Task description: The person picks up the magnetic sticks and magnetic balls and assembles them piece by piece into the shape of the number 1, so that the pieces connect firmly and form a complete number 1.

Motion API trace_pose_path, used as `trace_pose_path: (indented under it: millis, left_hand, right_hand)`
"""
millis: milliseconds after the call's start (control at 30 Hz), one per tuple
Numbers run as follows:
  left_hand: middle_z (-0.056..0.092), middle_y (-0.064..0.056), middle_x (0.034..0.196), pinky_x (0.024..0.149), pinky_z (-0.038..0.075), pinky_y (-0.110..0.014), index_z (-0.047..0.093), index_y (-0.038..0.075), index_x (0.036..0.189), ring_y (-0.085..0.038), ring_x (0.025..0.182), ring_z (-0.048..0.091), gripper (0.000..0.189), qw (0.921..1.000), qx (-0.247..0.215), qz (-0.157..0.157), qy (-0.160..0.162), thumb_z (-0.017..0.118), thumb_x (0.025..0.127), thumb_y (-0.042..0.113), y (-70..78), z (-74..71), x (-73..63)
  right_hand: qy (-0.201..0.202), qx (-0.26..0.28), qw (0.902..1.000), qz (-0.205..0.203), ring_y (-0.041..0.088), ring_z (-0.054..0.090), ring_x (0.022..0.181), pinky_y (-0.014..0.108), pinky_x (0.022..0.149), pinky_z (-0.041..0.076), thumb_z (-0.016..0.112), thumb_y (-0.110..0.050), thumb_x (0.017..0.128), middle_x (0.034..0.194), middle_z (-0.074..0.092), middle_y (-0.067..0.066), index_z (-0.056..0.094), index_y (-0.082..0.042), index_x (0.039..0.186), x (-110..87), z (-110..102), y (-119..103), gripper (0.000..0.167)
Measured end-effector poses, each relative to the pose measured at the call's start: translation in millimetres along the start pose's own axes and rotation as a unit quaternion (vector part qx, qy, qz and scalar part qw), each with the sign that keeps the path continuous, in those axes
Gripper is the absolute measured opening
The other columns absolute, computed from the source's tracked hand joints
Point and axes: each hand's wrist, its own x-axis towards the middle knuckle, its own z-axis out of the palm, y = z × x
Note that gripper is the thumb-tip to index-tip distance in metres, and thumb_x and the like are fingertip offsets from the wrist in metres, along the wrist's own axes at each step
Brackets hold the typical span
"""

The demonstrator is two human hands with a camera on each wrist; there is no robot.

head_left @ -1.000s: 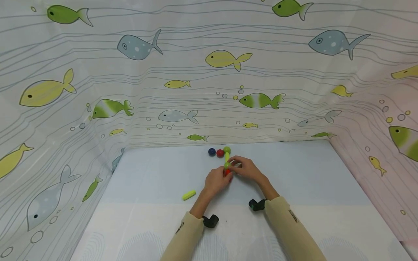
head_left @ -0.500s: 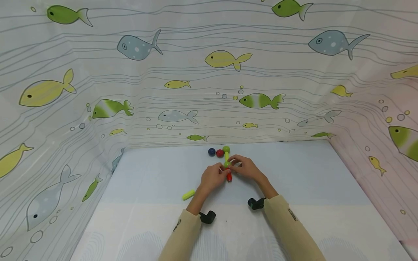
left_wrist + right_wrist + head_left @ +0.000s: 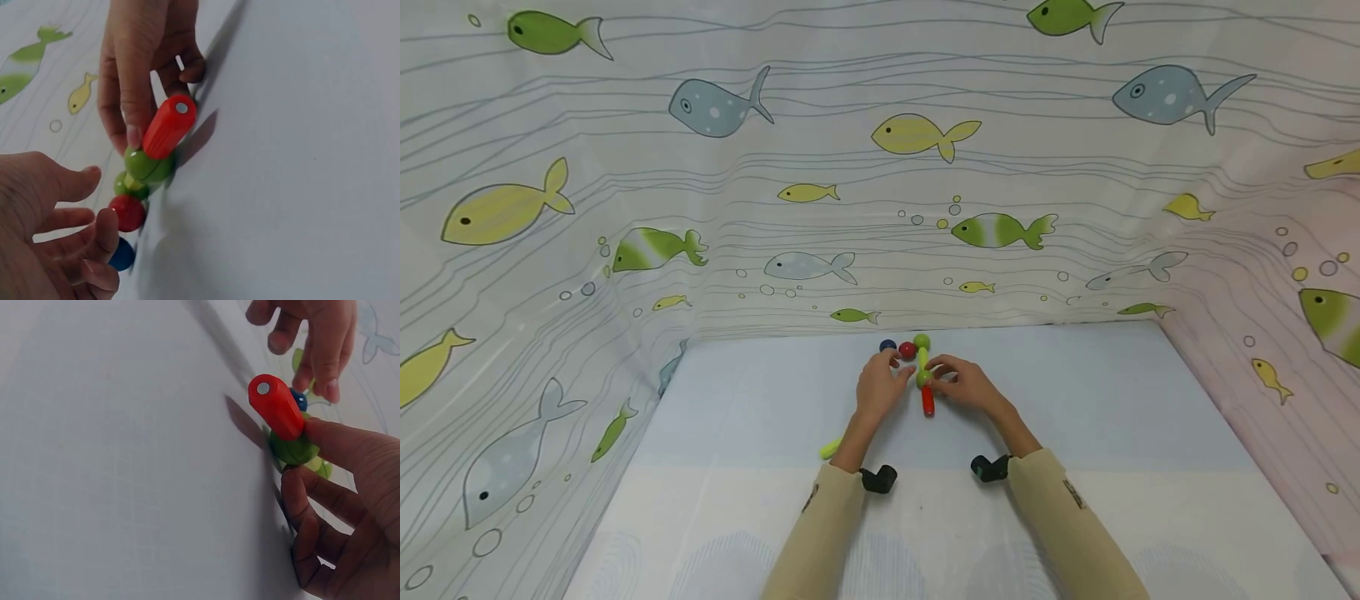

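My right hand pinches a green ball between thumb and fingertips. From that ball a red stick points toward me; its end carries a small metal disc, plain in the left wrist view. A yellow-green stick runs from the ball's far side to a second green ball. Left of this chain, my left hand hovers with parted fingers and holds nothing. Its fingertips are close to a red ball and overlap a dark blue ball in the head view.
A loose yellow-green stick lies on the table, partly behind my left wrist. A fish-patterned cloth wall rises behind the balls and along both sides. A black camera sits on each wrist.
My left hand has let go of the red stick and moved up and left toward the red and blue balls, uncovering the stick. The right hand keeps its pinch on the green ball.
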Motion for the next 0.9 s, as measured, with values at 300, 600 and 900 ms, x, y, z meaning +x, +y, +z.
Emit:
trace_pose_path:
  millis: [300,600,900]
  left_hand:
    - [0.060,-0.006,0.091,0.067,0.048,-0.033,0.063,0.004,0.121,-0.020,0.079,0.054,0.041,0.9995,0.012,-0.020,0.023,0.074,0.090,0.029,1.5,13.2,17.4]
    - [0.069,-0.013,0.111,0.077,0.055,-0.041,0.060,0.006,0.130,-0.027,0.094,0.067,0.043,0.9983,0.039,-0.042,0.009,0.068,0.094,0.028,3.4,20.4,27.4]
    - [0.070,-0.012,0.110,0.072,0.055,-0.041,0.061,0.007,0.130,-0.024,0.085,0.066,0.040,0.9982,0.057,-0.016,0.006,0.064,0.096,0.029,-4.7,26.3,27.1]
  right_hand:
    - [-0.003,0.006,1.0000,0.004,0.022,0.063,0.102,0.039,0.083,0.052,0.071,-0.021,0.092,0.107,0.069,0.005,0.065,-0.016,0.117,0.5,-1,0,0.026]
    - [-0.001,0.002,0.9999,0.012,0.022,0.063,0.099,0.039,0.083,0.052,0.071,-0.023,0.092,0.106,0.069,0.005,0.066,-0.016,0.117,0.9,-2,0,0.026]
    - [-0.002,0.005,1.0000,0.006,0.024,0.063,0.100,0.041,0.083,0.052,0.070,-0.021,0.093,0.107,0.069,0.007,0.066,-0.014,0.117,-1.7,-3,-5,0.026]
